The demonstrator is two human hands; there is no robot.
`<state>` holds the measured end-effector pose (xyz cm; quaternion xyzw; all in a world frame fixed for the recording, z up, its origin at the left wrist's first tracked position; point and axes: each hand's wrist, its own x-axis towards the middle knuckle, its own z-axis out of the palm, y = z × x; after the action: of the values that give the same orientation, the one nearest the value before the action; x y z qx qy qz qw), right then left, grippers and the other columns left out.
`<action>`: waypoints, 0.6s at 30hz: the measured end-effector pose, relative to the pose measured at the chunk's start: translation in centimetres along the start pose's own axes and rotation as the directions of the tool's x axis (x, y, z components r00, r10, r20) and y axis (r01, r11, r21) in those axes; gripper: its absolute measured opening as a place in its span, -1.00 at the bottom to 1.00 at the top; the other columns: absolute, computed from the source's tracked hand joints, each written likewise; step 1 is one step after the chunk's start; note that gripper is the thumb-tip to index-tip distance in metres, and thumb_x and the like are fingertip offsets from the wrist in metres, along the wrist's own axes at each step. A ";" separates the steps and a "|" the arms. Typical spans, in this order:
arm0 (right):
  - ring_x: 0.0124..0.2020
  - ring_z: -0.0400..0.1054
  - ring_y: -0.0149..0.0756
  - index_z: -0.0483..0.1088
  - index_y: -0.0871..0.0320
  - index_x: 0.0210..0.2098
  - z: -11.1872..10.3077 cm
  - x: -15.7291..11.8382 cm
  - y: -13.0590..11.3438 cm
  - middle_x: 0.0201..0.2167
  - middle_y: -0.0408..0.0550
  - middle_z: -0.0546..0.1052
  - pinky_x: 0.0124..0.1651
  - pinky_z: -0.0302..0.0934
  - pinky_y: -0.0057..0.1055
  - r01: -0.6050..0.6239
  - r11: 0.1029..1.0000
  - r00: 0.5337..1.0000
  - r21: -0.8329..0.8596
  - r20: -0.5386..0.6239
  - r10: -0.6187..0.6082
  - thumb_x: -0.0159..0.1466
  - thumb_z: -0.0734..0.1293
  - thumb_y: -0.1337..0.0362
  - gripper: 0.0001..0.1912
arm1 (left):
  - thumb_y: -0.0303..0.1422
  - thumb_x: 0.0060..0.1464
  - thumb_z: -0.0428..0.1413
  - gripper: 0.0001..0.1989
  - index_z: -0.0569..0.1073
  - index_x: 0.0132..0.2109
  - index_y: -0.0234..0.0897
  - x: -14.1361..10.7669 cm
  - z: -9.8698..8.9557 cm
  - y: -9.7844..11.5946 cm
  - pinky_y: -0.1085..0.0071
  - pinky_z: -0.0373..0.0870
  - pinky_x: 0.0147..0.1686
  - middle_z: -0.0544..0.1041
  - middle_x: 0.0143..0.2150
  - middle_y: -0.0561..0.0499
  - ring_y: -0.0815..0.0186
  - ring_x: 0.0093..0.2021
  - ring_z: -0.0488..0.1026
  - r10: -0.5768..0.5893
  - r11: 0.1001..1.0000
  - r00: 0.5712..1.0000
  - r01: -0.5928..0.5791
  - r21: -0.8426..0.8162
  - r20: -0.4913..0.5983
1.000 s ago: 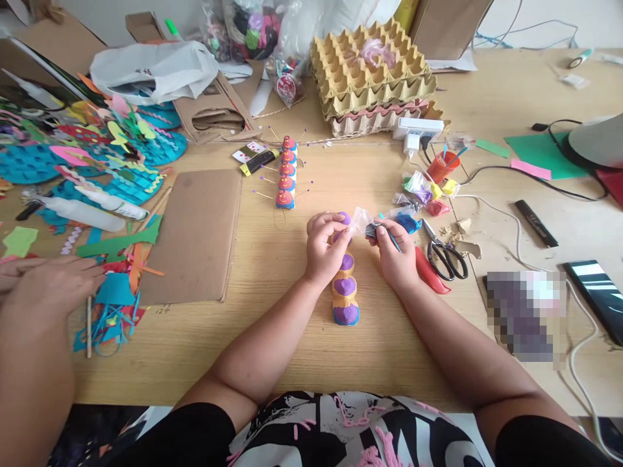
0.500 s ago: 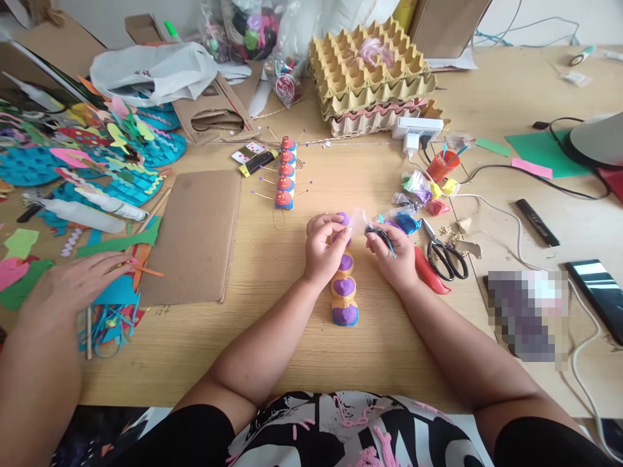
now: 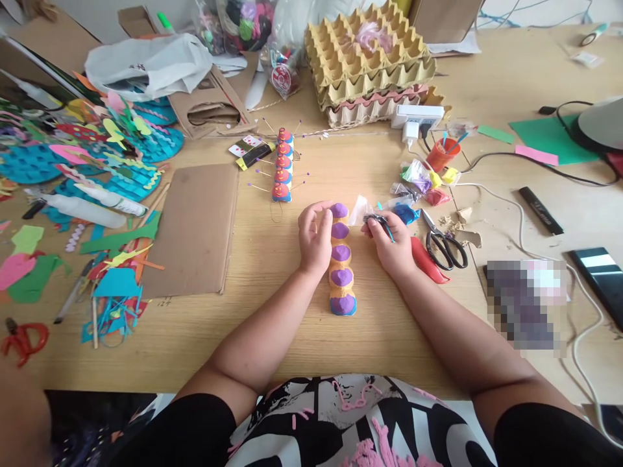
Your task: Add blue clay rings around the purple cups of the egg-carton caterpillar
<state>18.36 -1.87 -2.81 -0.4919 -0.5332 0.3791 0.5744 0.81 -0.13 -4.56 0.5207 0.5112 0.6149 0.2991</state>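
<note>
A strip of egg-carton cups [image 3: 341, 253], painted purple, yellow and blue, lies lengthwise before me on the table. At its far left side is my left hand [image 3: 315, 237], thumb and fingers apart, the fingertips close to or touching the end cup; I cannot tell which. To the strip's right, my right hand [image 3: 393, 245] pinches a small clear plastic bag [image 3: 360, 211] with something black in it. A thin blue stick also shows at those fingers. Farther off stands a finished-looking red and blue caterpillar [image 3: 282, 165] with pin-like legs.
Black-handled scissors [image 3: 445, 246] and a red packet [image 3: 427, 261] lie right of my right hand, near bagged clay [image 3: 418, 178] and an orange cup [image 3: 442, 154]. Stacked egg trays [image 3: 365, 61] stand behind. Cardboard [image 3: 192, 227] and paper scraps [image 3: 117, 282] are on the left.
My left hand has let go of the clear bag and moved beside the strip's far end. My right hand keeps the bag. Another person's hand has withdrawn from the scraps at left.
</note>
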 end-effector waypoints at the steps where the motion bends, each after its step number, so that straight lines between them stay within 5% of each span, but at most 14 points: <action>1: -0.35 0.48 -0.28 0.55 0.00 -0.20 0.1 0.0 0.1 -0.38 -0.14 0.64 -0.14 0.46 -0.22 0.006 1.000 1.000 -0.002 0.003 -0.006 0.37 0.48 -0.26 -0.54 | 0.18 0.48 0.06 -0.49 0.59 0.11 -0.12 0.0 0.0 -0.2 0.16 0.48 0.39 0.65 0.19 -0.12 0.15 0.30 0.59 0.003 1.000 1.000 -0.003 0.014 0.005; 12: -0.29 0.55 -0.23 0.57 -0.01 -0.08 0.1 0.5 1.0 -0.33 -0.12 0.66 -0.07 0.46 -0.18 0.156 0.980 0.987 -0.122 -0.014 -0.159 0.45 0.42 -0.17 -0.62 | 0.16 0.49 0.06 -0.53 0.47 0.19 -0.08 0.7 0.6 -0.7 0.14 0.38 0.51 0.57 0.26 -0.11 0.20 0.38 0.54 0.097 0.995 0.989 -0.096 0.021 -0.112; 18: -0.29 0.54 -0.21 0.56 -0.01 -0.06 0.2 0.7 1.1 -0.33 -0.12 0.66 -0.03 0.46 -0.16 0.208 0.966 0.978 -0.153 0.004 -0.210 0.45 0.41 -0.17 -0.62 | -0.03 0.48 0.17 -0.70 0.44 0.18 -0.03 0.7 -0.8 2.0 0.06 0.37 0.52 0.56 0.25 -0.07 0.16 0.38 0.53 0.103 0.995 0.993 -0.104 -0.003 -0.059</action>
<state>18.33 -0.91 -3.72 -0.4778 -0.6060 0.2715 0.5750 0.24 -0.39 -2.38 0.5272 0.4904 0.6461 0.2532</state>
